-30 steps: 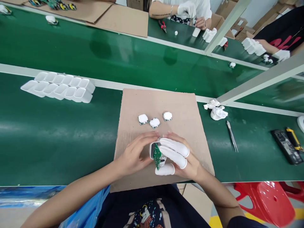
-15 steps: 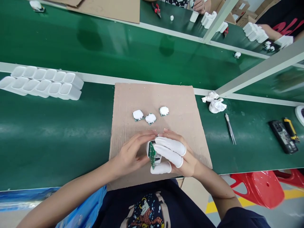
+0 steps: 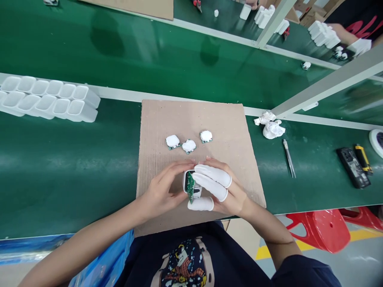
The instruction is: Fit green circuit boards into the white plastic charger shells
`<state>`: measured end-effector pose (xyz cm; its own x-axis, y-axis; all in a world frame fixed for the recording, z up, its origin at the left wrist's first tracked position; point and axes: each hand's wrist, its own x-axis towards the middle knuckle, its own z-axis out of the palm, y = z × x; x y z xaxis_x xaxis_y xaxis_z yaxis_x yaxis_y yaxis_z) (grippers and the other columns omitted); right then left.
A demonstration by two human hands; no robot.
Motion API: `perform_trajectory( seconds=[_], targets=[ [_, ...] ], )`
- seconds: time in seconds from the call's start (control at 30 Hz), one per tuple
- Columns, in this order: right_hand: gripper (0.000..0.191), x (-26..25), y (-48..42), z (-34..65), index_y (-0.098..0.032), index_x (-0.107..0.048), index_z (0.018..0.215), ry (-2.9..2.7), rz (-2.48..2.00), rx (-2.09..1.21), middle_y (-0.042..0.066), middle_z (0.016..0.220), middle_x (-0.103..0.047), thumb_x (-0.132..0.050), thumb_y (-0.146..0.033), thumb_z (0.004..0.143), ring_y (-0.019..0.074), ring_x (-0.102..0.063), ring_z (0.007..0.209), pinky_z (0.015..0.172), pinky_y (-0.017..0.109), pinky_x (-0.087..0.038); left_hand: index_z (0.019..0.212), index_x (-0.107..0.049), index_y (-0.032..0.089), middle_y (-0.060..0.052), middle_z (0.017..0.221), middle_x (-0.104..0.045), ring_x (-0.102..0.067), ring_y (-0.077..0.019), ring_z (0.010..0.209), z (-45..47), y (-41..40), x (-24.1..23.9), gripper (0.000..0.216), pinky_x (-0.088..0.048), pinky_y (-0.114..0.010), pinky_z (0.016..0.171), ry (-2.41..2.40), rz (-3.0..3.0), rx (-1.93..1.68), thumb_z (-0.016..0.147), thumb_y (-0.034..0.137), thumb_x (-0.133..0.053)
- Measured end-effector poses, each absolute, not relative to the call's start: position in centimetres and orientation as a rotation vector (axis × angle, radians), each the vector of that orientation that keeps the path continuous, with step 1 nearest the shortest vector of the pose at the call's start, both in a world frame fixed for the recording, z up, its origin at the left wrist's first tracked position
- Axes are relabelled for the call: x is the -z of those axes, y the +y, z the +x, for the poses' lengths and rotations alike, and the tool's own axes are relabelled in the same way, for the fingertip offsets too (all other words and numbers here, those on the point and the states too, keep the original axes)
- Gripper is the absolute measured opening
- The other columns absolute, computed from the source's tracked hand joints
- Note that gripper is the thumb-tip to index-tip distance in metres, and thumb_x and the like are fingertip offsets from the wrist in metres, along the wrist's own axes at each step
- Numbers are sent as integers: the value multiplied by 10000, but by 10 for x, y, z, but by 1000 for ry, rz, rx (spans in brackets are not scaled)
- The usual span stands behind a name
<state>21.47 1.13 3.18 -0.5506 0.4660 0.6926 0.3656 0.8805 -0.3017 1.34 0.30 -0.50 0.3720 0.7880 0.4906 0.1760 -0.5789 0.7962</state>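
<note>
My left hand (image 3: 164, 188) is closed around the left side of a small white plastic housing (image 3: 197, 192). A green circuit board (image 3: 190, 186) stands tilted at the housing's open side. White finger cots cover several fingers of my right hand (image 3: 229, 186). Its fingers pinch the board and housing from the right; how far the board sits inside is hard to see. Both hands are over a cardboard sheet (image 3: 170, 119). Beyond them on the sheet lie three small green boards with white tops, a left one (image 3: 172, 141), a middle one (image 3: 188, 146) and a right one (image 3: 206, 136).
Two rows of white open housings (image 3: 48, 99) stand at the left. To the right lie crumpled white tissue (image 3: 273, 128), tweezers (image 3: 289, 158), a black device (image 3: 353, 167) and a yellow-handled cutter (image 3: 363, 158). A metal post (image 3: 326, 81) rises at the right. Co-workers' hands show across the bench.
The view has shifted slightly. Between my fingers the board has turned a little, and more of the white housing's rim shows. Both hands keep their hold.
</note>
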Motion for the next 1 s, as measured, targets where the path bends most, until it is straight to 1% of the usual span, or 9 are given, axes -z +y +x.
perform_trajectory(
  seconds=[0.2, 0.33, 0.47, 0.57, 0.63, 0.73, 0.87, 0.93, 1.0],
  targets=[
    [538, -32, 12, 215, -94, -500, 1336, -2215, -635, -176, 165, 1116, -669, -655, -382, 908, 299, -599, 1188, 944, 520, -600, 1334, -481, 203, -142, 1228, -647, -629, -252, 1174, 12, 2, 5, 532, -571, -411, 973, 851, 1959, -1169, 841, 90, -646],
    [591, -30, 12, 216, -49, -513, 1329, -2221, -606, -178, 191, 1131, -658, -731, -320, 850, 325, -578, 1210, 953, 522, -588, 1330, -475, 201, -146, 1235, -644, -627, -255, 1177, 12, 4, 4, 539, -577, -410, 959, 851, 1997, -1150, 832, 61, -626],
    [620, -25, 14, 213, -23, -523, 1314, -2202, -597, -196, 212, 1121, -652, -761, -315, 822, 336, -574, 1214, 979, 521, -567, 1325, -475, 201, -151, 1226, -650, -643, -260, 1147, 11, 4, 6, 532, -580, -405, 936, 845, 2012, -1168, 831, 72, -626],
    [600, -24, 15, 211, -72, -501, 1334, -2214, -628, -189, 201, 1162, -644, -725, -352, 853, 325, -569, 1218, 989, 543, -552, 1320, -485, 206, -144, 1224, -653, -653, -257, 1122, 10, 3, 7, 533, -585, -387, 916, 850, 2007, -1176, 827, 92, -653],
    [570, -25, 16, 211, -119, -498, 1333, -2220, -675, -182, 191, 1218, -618, -674, -425, 885, 309, -560, 1232, 1015, 540, -531, 1319, -492, 209, -132, 1218, -654, -647, -249, 1128, 10, 3, 7, 538, -584, -378, 924, 866, 1969, -1180, 824, 106, -676],
    [488, -26, 16, 213, -152, -553, 1255, -2231, -675, -163, 177, 1268, -567, -600, -498, 914, 301, -530, 1264, 1064, 519, -493, 1319, -496, 206, -118, 1209, -657, -642, -232, 1137, 11, 3, 3, 519, -573, -372, 955, 863, 1910, -1185, 842, 131, -686],
    [392, -25, 14, 217, -204, -628, 1144, -2247, -619, -159, 138, 1303, -548, -652, -489, 876, 336, -489, 1301, 1101, 565, -440, 1308, -516, 200, -123, 1188, -670, -660, -231, 1100, 12, 6, -1, 473, -581, -376, 934, 829, 1930, -1201, 868, 190, -690],
    [405, -22, 14, 218, -227, -625, 1159, -2242, -632, -176, 125, 1326, -547, -663, -503, 865, 335, -495, 1296, 1081, 573, -459, 1315, -519, 194, -131, 1180, -675, -666, -235, 1087, 11, 6, -1, 485, -586, -375, 917, 829, 1945, -1208, 866, 203, -702],
    [405, -20, 15, 218, -244, -611, 1184, -2249, -643, -169, 119, 1318, -558, -623, -521, 888, 327, -507, 1285, 1060, 582, -477, 1333, -512, 193, -137, 1178, -678, -669, -236, 1081, 11, 7, 0, 498, -586, -379, 914, 826, 1955, -1224, 871, 199, -698]
  ],
)
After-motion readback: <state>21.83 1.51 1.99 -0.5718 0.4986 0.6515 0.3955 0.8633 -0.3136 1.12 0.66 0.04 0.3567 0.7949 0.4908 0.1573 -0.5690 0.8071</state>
